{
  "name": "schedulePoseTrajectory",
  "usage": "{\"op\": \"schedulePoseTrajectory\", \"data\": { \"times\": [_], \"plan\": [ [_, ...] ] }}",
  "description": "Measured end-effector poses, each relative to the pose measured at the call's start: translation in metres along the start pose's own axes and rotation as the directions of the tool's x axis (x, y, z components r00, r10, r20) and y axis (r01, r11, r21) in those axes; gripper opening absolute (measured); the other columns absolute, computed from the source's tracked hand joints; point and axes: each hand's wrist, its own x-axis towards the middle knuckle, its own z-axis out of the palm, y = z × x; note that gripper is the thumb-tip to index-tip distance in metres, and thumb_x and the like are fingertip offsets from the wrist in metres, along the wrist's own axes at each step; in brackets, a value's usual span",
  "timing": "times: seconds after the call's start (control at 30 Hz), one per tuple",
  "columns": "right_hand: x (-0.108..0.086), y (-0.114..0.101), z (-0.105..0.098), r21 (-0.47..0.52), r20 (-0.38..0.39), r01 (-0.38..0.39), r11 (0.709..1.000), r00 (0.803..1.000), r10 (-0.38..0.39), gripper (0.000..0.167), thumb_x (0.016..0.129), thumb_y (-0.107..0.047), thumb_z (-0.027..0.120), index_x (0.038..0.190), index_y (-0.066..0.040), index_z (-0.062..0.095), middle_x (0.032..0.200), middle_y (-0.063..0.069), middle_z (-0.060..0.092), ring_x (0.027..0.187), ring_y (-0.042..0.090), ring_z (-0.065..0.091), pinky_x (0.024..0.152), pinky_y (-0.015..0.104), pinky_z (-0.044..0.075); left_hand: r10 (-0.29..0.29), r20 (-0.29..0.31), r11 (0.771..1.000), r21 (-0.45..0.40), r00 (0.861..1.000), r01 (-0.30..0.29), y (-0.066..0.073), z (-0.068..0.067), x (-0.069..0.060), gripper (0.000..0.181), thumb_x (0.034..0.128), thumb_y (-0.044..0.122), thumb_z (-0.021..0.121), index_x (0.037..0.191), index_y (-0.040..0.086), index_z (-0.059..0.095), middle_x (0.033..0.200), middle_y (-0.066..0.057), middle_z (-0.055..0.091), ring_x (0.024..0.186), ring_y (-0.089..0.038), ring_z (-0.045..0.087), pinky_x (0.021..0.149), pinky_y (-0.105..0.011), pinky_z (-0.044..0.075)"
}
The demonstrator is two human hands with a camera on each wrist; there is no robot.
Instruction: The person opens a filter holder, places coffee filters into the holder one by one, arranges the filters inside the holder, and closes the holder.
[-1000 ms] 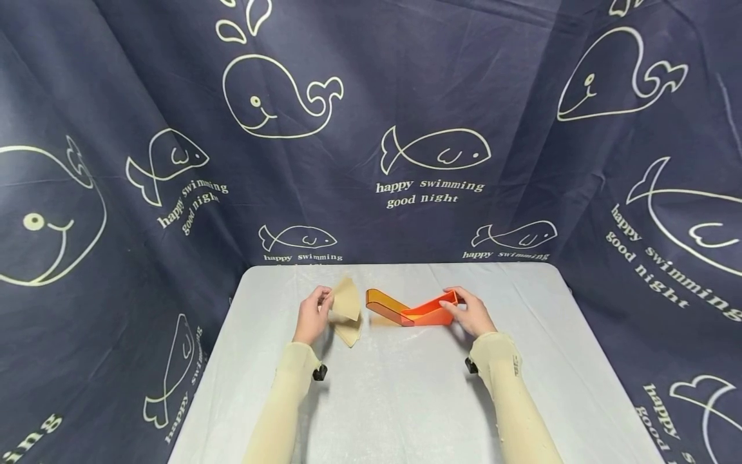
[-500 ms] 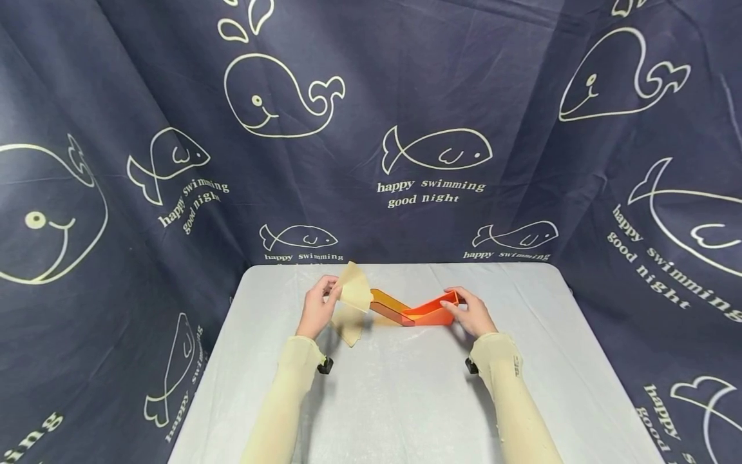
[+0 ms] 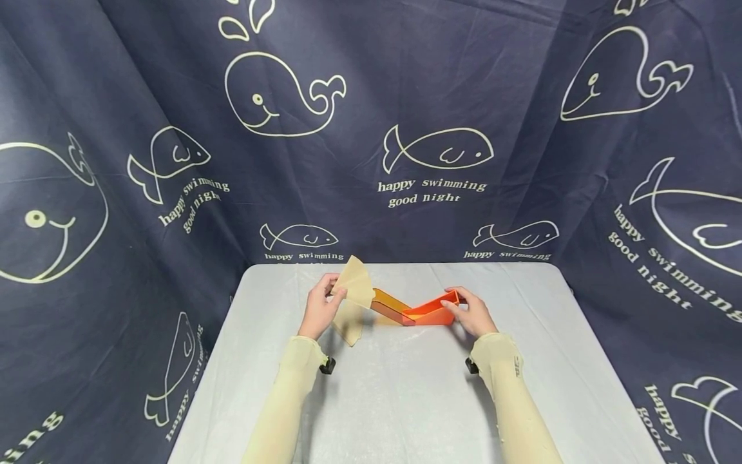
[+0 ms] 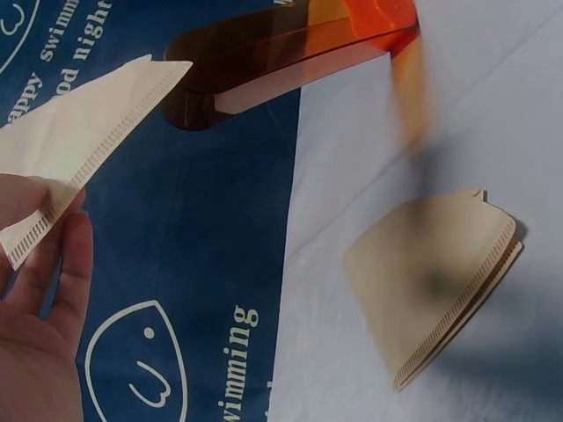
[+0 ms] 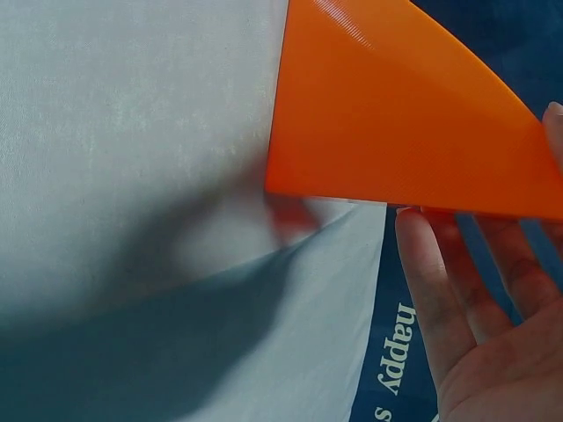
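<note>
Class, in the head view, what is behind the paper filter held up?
Past the held filter, stacked filters and the amber lid partly show; the stack's upper part and lid's left end are covered.

The tabletop (image 3: 406, 406) is of pale, almost white colour, with rounded corners at its far side, and its surface shows faint wrinkles. On it, left of the middle, a small stack of beige fan-shaped papers (image 4: 422, 286) lies flat, crimped along one side. Near to the right of this stack is the orange box (image 3: 429, 318); whether its whole underside is touching the tabletop, I cannot tell. An amber-tinted patch (image 3: 386, 320) and soft grey shadows (image 5: 167, 255) fall upon the surface.
</note>
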Motion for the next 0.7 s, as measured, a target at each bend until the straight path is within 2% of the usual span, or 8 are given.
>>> {"op": "schedulePoseTrajectory", "data": {
  "times": [0.23, 0.37, 0.6, 0.7],
  "plan": [
    [0.0002, 0.0005, 0.0000, 0.003, -0.001, 0.006, 1.000, 1.000, -0.006, 0.046, 0.099, -0.029, 0.071, 0.138, -0.006, 0.061, 0.123, 0.017, 0.071, 0.123, 0.040, 0.060, 0.109, 0.061, 0.044, 0.046, 0.003, 0.999, 0.005, 0.999, -0.046, 0.0019, 0.0015, -0.0002, 0.025, 0.0948, 0.000, 0.071, 0.119, 0.005, 0.067, 0.104, -0.013, 0.076, 0.090, -0.027, 0.070, 0.087, -0.041, 0.057],
    [0.0000, -0.0005, -0.0007, 0.004, -0.001, 0.004, 1.000, 1.000, -0.004, 0.047, 0.099, -0.030, 0.071, 0.138, -0.007, 0.061, 0.123, 0.017, 0.070, 0.123, 0.040, 0.060, 0.108, 0.061, 0.044, 0.074, 0.006, 0.997, -0.005, 0.997, -0.074, 0.0020, 0.0016, 0.0010, 0.027, 0.0948, -0.001, 0.070, 0.121, 0.006, 0.067, 0.108, -0.012, 0.077, 0.090, -0.028, 0.068, 0.088, -0.048, 0.058],
    [0.0002, 0.0001, -0.0015, -0.002, 0.003, -0.005, 1.000, 1.000, 0.005, 0.045, 0.100, -0.032, 0.070, 0.138, -0.010, 0.061, 0.125, 0.017, 0.070, 0.124, 0.040, 0.060, 0.109, 0.061, 0.044, 0.086, -0.016, 0.996, -0.028, 0.996, -0.086, 0.0045, 0.0062, 0.0023, 0.028, 0.0942, -0.002, 0.071, 0.121, 0.005, 0.067, 0.110, -0.014, 0.077, 0.094, -0.025, 0.068, 0.086, -0.024, 0.056],
    [0.0000, -0.0003, -0.0016, -0.005, 0.008, -0.008, 1.000, 1.000, 0.008, 0.045, 0.100, -0.031, 0.071, 0.139, -0.010, 0.061, 0.126, 0.017, 0.069, 0.124, 0.040, 0.059, 0.109, 0.060, 0.044, 0.070, -0.029, 0.997, -0.032, 0.997, -0.071, 0.0059, 0.0085, 0.0020, 0.029, 0.0939, -0.003, 0.071, 0.121, 0.005, 0.066, 0.111, -0.014, 0.077, 0.095, -0.027, 0.068, 0.086, -0.025, 0.055]
  ]
}}
